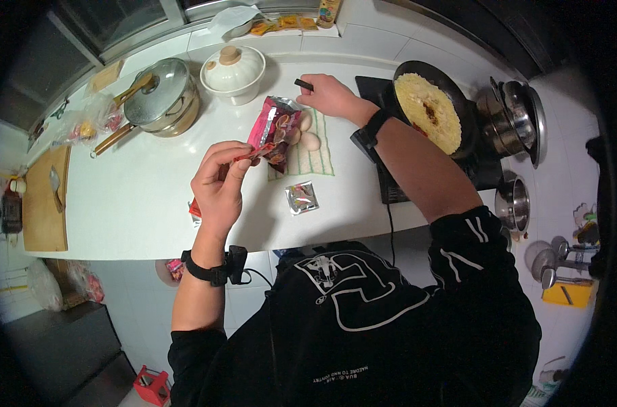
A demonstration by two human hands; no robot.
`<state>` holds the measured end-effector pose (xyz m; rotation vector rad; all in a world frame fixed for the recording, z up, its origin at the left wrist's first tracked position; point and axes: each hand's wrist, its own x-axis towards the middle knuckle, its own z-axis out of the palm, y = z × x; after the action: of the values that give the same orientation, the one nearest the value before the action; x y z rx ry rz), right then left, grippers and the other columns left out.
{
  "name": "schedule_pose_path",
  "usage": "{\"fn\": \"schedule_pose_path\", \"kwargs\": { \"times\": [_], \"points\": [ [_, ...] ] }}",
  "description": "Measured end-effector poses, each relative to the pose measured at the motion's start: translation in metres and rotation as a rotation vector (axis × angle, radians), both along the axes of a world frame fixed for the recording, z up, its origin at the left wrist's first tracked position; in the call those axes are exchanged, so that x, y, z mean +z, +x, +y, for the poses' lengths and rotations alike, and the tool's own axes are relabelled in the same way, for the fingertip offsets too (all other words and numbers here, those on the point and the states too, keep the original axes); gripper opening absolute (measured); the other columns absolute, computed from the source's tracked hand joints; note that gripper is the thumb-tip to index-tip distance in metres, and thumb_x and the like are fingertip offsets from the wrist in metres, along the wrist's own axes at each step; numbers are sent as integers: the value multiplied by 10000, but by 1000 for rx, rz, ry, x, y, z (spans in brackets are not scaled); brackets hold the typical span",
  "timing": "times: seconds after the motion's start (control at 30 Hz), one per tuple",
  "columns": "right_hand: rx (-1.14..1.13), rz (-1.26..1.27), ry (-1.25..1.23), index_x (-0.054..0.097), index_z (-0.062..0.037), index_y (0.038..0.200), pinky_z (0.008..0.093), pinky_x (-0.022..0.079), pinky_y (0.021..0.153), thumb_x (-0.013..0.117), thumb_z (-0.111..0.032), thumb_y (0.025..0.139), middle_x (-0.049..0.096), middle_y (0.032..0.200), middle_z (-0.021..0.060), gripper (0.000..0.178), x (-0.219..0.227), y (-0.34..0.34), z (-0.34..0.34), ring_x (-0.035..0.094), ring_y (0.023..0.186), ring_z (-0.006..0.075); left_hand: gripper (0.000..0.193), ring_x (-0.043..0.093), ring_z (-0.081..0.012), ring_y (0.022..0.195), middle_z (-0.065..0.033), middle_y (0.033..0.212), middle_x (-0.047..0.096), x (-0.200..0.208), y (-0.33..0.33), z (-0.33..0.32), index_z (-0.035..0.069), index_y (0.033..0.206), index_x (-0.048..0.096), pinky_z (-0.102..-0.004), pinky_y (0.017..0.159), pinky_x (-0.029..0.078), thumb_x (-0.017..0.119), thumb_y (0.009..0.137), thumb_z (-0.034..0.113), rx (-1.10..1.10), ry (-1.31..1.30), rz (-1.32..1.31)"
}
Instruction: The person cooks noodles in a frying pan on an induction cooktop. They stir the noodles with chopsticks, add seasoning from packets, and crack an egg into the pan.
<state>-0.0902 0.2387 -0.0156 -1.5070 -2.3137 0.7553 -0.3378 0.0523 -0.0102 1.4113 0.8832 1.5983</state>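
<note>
My left hand (220, 180) pinches a small red sachet (256, 154) between thumb and fingers, over the counter. Just beyond it lies a pink and silver food packet (276, 132), on or against a striped cloth (319, 163) with several eggs (310, 141). My right hand (335, 96) is closed around a black stick-like thing (304, 85); only its end shows, so its kind is hidden. Nearer me rests a silver square sachet (302, 197). To the right, a black frying pan (466, 102) holds a broad pale-yellow layer of food (427, 112) with a dark brown patch in its middle.
The pan sits on a black cooktop (390, 173), its cord hanging over the counter edge. Stacked metal pots (505, 125) stand beyond it. At the back left are a white lidded pot (234, 74) and a glass-lidded saucepan (161, 98); a cutting board (46, 203) lies far left.
</note>
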Motion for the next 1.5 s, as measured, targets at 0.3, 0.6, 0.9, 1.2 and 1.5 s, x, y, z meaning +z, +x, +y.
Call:
{"fn": "schedule_pose_path", "kwargs": {
  "times": [0.3,0.6,0.9,1.2,1.5],
  "points": [
    [112,549,-123,582,-13,1054,262,458,656,624,-172,961,697,849,28,189,62,39,-53,593,750,84,123,629,-167,1005,-100,1114,636,6,40,25,-14,1018,677,-290,886,518,675,903,-58,-87,16,12],
    [-58,688,-356,604,30,1232,196,362,535,604,-186,951,742,1016,73,354,118,106,-99,445,607,29,110,654,-168,905,-107,1103,638,15,105,45,-26,1026,655,-292,813,550,679,919,-23,-250,-16,-60],
    [-294,383,-321,707,2,992,282,499,822,711,-205,886,706,928,51,233,94,166,-139,631,884,104,216,693,-222,905,-139,1108,687,7,200,60,-25,1182,637,-355,791,611,607,998,85,-443,-388,-244],
    [-657,52,-107,705,1,915,323,525,731,745,-324,864,692,846,85,331,104,287,-103,645,781,154,407,592,-107,937,-68,1134,632,-47,141,54,24,1351,482,-259,748,527,624,970,50,-133,-280,87],
    [-531,-505,-104,715,0,1104,445,557,807,700,-327,899,726,951,210,387,48,310,-69,709,859,325,319,602,-180,945,-106,1080,633,-127,-83,-14,13,1238,573,-324,837,499,615,922,32,676,-416,453]
  ]
}}
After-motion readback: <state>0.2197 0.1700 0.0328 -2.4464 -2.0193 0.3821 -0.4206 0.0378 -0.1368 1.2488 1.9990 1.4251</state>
